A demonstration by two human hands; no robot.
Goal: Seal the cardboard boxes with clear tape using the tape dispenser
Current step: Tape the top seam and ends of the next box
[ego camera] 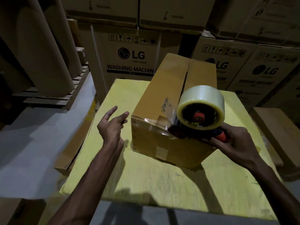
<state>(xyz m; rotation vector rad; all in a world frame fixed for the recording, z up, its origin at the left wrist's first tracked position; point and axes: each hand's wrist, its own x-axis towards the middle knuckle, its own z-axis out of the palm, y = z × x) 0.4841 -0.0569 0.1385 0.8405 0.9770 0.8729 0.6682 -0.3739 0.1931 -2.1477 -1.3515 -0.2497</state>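
Head view: a brown cardboard box (165,88) lies askew on the yellow table (129,176), toward its far right corner. The top flaps are closed, with a seam running lengthwise. The tape dispenser (191,129), loaded with a roll of clear tape (201,96), rests on the box's near top edge. The right hand (233,140) grips its red handle. A strip of tape (151,125) clings over that near edge. The left hand (112,125) hovers beside the box, fingers loosely spread, holding nothing. LG washing machine cartons (129,59) are stacked behind.
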